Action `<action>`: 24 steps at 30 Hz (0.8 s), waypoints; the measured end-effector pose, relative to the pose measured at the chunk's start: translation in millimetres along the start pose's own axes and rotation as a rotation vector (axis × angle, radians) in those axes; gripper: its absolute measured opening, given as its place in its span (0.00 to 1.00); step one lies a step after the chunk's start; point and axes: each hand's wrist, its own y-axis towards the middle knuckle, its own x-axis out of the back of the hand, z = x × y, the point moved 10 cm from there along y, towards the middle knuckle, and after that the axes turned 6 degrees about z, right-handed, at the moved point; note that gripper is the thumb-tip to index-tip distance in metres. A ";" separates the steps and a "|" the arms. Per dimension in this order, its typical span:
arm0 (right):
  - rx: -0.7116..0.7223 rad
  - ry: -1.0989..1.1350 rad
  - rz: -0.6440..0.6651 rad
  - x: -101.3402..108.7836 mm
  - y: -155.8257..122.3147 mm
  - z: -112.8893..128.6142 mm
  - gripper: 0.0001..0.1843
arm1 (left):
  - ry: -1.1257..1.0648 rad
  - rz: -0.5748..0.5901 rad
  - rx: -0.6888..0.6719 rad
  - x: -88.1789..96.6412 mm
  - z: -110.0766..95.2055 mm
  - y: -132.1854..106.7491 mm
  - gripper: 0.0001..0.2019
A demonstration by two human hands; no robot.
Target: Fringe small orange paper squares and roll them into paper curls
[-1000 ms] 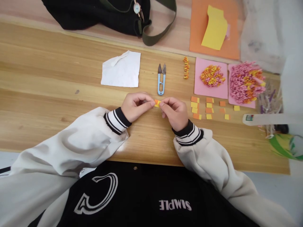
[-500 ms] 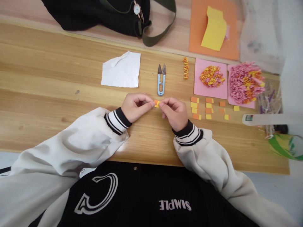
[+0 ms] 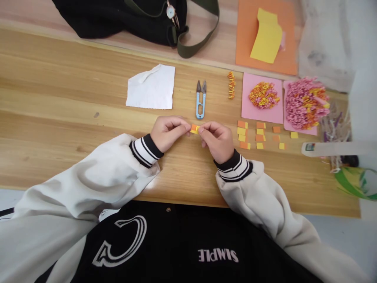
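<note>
Paper (image 3: 194, 129) between hands (image 3: 217, 141), piles (image 3: 264, 95) on 2 sheets (image 3: 249, 111)

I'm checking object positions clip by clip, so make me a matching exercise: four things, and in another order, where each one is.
Things
1. small orange-and-yellow piece
2. blue-handled snips
3. yellow sheet
4. watch

Places
A. on the orange sheet
B. on the black bag
C. between the left hand and right hand
D. beside the white paper

Pairs: 1-C, 2-D, 3-A, 4-B
</note>
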 end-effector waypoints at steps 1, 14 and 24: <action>0.000 -0.001 0.000 0.1 0.0 0.0 0.10 | -0.005 0.003 0.000 -0.1 -0.1 0.1 0.13; -0.010 0.021 -0.001 -0.6 0.2 0.0 0.09 | 0.034 -0.023 0.000 0.7 2.5 -1.2 0.12; -0.007 -0.002 0.005 -0.8 0.4 -0.1 0.11 | 0.061 -0.023 0.002 1.1 2.5 -1.4 0.11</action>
